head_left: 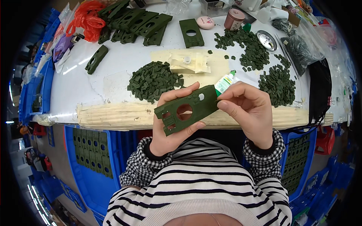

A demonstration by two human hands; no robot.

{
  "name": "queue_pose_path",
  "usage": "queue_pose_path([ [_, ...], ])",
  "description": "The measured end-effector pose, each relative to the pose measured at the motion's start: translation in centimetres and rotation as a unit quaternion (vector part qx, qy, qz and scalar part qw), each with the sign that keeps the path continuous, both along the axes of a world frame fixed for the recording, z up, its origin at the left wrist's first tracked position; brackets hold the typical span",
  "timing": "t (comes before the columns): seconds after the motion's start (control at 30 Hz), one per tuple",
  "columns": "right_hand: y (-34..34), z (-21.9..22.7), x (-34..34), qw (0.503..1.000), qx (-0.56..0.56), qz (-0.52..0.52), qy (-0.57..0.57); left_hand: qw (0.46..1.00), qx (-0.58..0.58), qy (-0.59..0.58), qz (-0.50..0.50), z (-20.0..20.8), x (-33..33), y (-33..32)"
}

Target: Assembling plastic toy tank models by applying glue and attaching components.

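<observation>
A dark green plastic model hull plate [201, 107], with one large round hole and a smaller one, is gripped by my left hand [164, 138]. The thumb lies along its near edge and the fingers along the far edge, so the plate tilts up to the right. At its right end my right hand [250, 109] is closed in a pinch. Whatever sits between those fingertips is too small to make out. Just behind the plate's right end lies a white and green glue bottle [224, 83] with a green tip, partly hidden.
Loose green pieces form a pile [152, 81] at left and another pile [277, 86] at right. A tape-covered block [184, 64] sits between them. Stacked hull plates [141, 22] and a red plastic bag [85, 22] lie farther back. Blue crates [85, 192] with plates flank me.
</observation>
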State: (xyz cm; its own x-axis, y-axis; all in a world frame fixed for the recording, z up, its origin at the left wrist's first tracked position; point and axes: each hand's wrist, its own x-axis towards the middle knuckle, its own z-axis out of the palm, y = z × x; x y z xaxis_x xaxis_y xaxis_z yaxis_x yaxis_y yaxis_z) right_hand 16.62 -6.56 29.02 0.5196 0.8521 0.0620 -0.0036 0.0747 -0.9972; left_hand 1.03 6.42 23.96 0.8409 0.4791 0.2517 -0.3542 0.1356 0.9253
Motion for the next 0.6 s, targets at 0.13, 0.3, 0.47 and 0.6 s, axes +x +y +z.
queue_pose_path([
  [0.13,0.5,-1.0,-0.3,0.997,0.023,-0.026,-0.070,1.000,0.004,-0.021,-0.010,-0.3,0.1,0.0],
  [0.3,1.4,-1.3,-1.4,0.996,0.028,-0.054,-0.060,0.999,0.002,-0.031,-0.009,-0.4,0.2,-0.2],
  [0.47,1.9,-1.8,-1.6,0.996,0.030,-0.055,-0.056,0.999,0.020,-0.025,-0.006,-0.5,0.0,0.0],
  [0.6,2.1,-1.9,-1.7,0.996,0.031,-0.055,-0.055,1.000,0.014,-0.028,-0.004,-0.6,0.0,0.0],
])
